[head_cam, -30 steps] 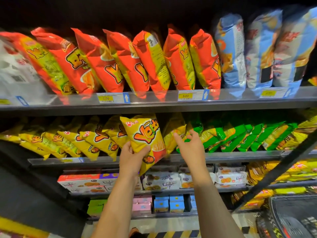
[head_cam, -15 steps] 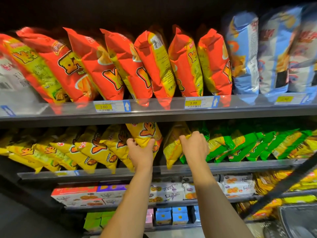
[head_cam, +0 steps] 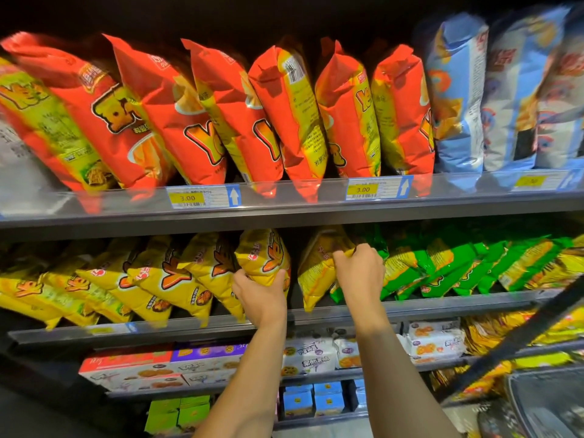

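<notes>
On the second shelf (head_cam: 442, 306) stands a row of yellow snack bags. My left hand (head_cam: 260, 295) grips the lower end of one yellow bag (head_cam: 262, 256), which stands upright in a gap in the row. My right hand (head_cam: 360, 273) holds the neighbouring yellow bag (head_cam: 319, 273) by its right edge, fingers curled over it, keeping it and the green bags (head_cam: 442, 267) to the right.
Red snack bags (head_cam: 284, 115) and pale blue bags (head_cam: 458, 96) fill the top shelf above price tags (head_cam: 203, 197). Biscuit boxes (head_cam: 132, 368) and small cartons sit on lower shelves. A dark basket (head_cam: 550, 406) with a black bar is at the lower right.
My left hand has pushed the yellow bag from in front of the shelf into the gap in the row. My right hand moved in and curled over the neighbouring bag.
</notes>
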Demonstrator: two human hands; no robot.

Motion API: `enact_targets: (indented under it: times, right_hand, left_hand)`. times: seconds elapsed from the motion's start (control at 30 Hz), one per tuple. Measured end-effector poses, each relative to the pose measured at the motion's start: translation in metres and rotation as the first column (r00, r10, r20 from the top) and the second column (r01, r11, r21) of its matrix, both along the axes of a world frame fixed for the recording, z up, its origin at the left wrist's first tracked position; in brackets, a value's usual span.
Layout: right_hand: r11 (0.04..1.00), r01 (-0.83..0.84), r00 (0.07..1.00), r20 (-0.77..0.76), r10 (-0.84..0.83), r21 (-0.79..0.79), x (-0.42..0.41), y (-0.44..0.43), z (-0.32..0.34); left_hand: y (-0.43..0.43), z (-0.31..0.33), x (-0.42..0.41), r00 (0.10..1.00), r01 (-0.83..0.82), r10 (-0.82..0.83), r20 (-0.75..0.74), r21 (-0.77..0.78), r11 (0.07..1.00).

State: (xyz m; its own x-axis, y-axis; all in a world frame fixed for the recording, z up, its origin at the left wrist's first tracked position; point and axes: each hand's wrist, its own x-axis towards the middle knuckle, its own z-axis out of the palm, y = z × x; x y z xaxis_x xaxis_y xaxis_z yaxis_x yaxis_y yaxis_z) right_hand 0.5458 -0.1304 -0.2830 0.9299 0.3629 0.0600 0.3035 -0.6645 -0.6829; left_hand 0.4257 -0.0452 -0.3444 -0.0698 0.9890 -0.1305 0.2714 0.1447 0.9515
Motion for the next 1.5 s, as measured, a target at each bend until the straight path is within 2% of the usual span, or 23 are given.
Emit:
enact_targets:
  times: [0.33,0.6,0.77,0.87,1.0,1.07,1.13,1.27,1.4,1.5]
  right_hand:
    - [0.971,0.05,0.999,0.003,-0.052,0.236,-0.004,-0.008,0.005]
    - [0.9,0.047,0.995,-0.097,-0.005,0.434,-0.007,-0.049,0.023]
    - [0.831,0.089,0.973,-0.225,0.045,0.549,-0.006,-0.096,0.032]
    - [0.792,0.078,0.954,-0.277,0.118,0.606,-0.007,-0.131,0.037]
    - [0.766,0.014,0.917,-0.314,0.246,0.642,-0.005,-0.183,0.046]
    - [0.762,-0.029,0.897,-0.319,0.305,0.647,-0.005,-0.209,0.052]
    - [0.752,-0.072,0.875,-0.32,0.362,0.655,-0.004,-0.234,0.056]
    - [0.721,-0.141,0.823,-0.325,0.467,0.679,0.0,-0.279,0.062]
    - [0.669,-0.11,0.796,-0.337,0.502,0.735,0.001,-0.313,0.063]
    - [0.638,-0.084,0.801,-0.329,0.5,0.765,0.002,-0.329,0.063]
  left_hand:
    - [-0.002,-0.01,-0.012,0.999,0.019,-0.021,-0.037,-0.052,0.998]
    - [-0.024,0.001,-0.024,0.999,0.032,-0.033,-0.006,-0.118,0.992]
    - [-0.053,0.014,-0.035,1.0,0.018,-0.017,0.004,-0.161,0.987]
    - [-0.07,0.027,-0.037,1.0,0.029,-0.029,-0.003,-0.124,0.992]
    - [-0.102,0.053,-0.03,0.986,0.166,-0.165,-0.031,0.006,0.986]
    - [-0.123,0.07,-0.028,0.944,0.33,-0.328,-0.032,0.09,0.94]
    - [-0.145,0.086,-0.027,0.855,0.517,-0.518,-0.038,0.156,0.842]
    - [-0.185,0.11,-0.027,0.607,0.793,-0.793,-0.049,0.094,0.602]
    - [-0.221,0.123,-0.029,0.44,0.897,-0.894,-0.084,0.002,0.441]
    - [-0.245,0.128,-0.027,0.411,0.912,-0.911,-0.043,0.002,0.411]
